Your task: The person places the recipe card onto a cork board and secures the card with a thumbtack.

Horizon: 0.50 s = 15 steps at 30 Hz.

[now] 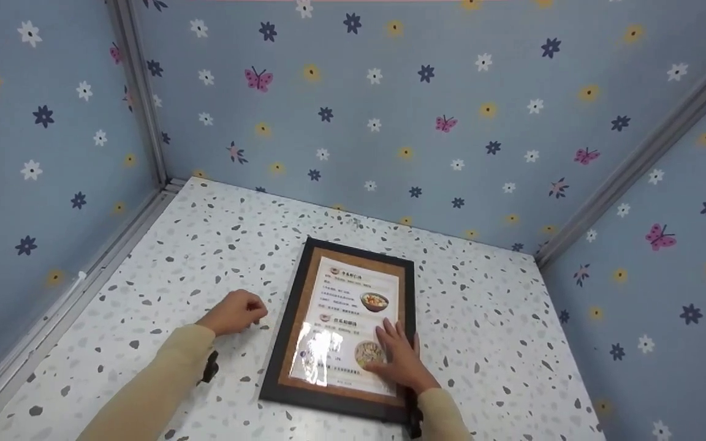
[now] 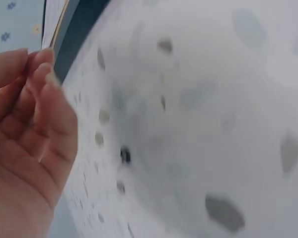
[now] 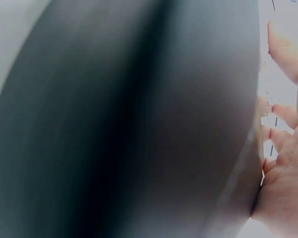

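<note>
A picture frame (image 1: 288, 318) with a black border and brown inner edge lies flat on the speckled white table. Behind its glossy front is a white printed sheet (image 1: 344, 294) with text and two pictures of bowls of food. My right hand (image 1: 403, 358) rests on the frame's lower right part, fingers spread over the front. The right wrist view shows that hand (image 3: 288, 163) at its edge, mostly blocked by a blurred dark border. Left of the frame, my left hand (image 1: 235, 312) hovers apart from it. Its fingers (image 2: 59, 114) curl loosely, with nothing seen between them and the thumb.
The speckled table (image 1: 482, 343) extends around the frame. Blue panels (image 1: 353, 153) printed with flowers and butterflies enclose it at the back and both sides, joined by grey metal posts (image 1: 138, 79). A small white piece (image 1: 81, 275) sits on the left rail.
</note>
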Each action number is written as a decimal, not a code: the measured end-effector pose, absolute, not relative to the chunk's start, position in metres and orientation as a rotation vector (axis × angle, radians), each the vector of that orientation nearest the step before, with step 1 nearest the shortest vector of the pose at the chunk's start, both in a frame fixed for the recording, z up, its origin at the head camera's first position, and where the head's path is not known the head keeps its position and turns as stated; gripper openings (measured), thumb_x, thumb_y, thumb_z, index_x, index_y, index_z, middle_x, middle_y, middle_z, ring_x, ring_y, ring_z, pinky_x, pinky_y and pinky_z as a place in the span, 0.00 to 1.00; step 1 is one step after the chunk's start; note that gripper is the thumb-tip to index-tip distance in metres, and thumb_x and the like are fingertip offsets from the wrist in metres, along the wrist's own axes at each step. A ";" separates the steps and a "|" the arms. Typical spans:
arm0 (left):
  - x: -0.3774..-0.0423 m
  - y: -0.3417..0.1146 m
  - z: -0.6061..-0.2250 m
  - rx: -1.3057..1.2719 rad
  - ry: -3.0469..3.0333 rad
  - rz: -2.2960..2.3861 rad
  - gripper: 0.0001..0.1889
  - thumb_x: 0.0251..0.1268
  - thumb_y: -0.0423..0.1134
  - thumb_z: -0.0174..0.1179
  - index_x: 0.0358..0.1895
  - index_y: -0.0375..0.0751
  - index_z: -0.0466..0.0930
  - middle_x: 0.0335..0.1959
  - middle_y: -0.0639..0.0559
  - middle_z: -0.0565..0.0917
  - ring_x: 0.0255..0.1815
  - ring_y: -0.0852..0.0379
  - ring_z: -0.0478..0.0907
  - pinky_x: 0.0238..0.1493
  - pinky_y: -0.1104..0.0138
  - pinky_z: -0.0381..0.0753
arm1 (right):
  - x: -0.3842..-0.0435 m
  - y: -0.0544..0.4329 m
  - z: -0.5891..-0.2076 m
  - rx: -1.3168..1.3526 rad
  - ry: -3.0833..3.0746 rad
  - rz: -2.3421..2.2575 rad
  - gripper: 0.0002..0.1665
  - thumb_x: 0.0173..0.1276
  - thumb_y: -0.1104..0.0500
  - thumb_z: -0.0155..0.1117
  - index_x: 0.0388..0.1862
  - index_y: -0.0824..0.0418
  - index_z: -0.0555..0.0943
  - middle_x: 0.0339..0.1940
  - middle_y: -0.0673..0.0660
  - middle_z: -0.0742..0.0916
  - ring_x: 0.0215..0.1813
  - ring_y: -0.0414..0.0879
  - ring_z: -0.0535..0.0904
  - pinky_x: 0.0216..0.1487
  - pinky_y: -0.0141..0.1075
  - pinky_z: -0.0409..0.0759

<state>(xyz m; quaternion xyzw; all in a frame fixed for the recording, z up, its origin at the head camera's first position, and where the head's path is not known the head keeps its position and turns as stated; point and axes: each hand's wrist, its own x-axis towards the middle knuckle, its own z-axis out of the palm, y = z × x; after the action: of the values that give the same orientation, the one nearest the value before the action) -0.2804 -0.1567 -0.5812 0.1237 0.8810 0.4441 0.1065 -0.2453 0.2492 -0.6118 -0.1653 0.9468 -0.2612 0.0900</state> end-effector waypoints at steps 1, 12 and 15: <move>-0.281 -0.163 -0.579 0.348 2.617 1.316 0.09 0.68 0.33 0.56 0.37 0.34 0.85 0.28 0.48 0.84 0.24 0.57 0.76 0.27 0.64 0.76 | -0.246 0.250 -0.611 -0.508 2.821 -0.776 0.56 0.58 0.36 0.72 0.77 0.61 0.62 0.80 0.60 0.56 0.79 0.63 0.39 0.70 0.64 0.27; -0.280 -0.208 -0.582 0.226 2.796 1.196 0.07 0.65 0.33 0.60 0.41 0.34 0.85 0.33 0.51 0.81 0.32 0.54 0.75 0.37 0.57 0.75 | -0.247 0.250 -0.611 -0.464 2.830 -0.734 0.57 0.57 0.34 0.72 0.77 0.59 0.62 0.80 0.59 0.56 0.80 0.60 0.39 0.71 0.63 0.28; -0.277 -0.211 -0.585 0.187 2.823 1.095 0.06 0.62 0.33 0.61 0.40 0.36 0.84 0.30 0.50 0.79 0.31 0.53 0.73 0.36 0.56 0.74 | -0.247 0.248 -0.612 -0.441 2.821 -0.742 0.57 0.56 0.35 0.72 0.77 0.58 0.62 0.80 0.58 0.56 0.80 0.60 0.38 0.71 0.63 0.28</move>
<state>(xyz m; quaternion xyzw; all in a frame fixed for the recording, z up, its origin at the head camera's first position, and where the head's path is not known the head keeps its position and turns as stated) -0.2767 -0.2114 -0.5855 0.0615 0.9292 0.3605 0.0540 -0.2475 0.2483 -0.6118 -0.1489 0.9518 -0.2505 0.0955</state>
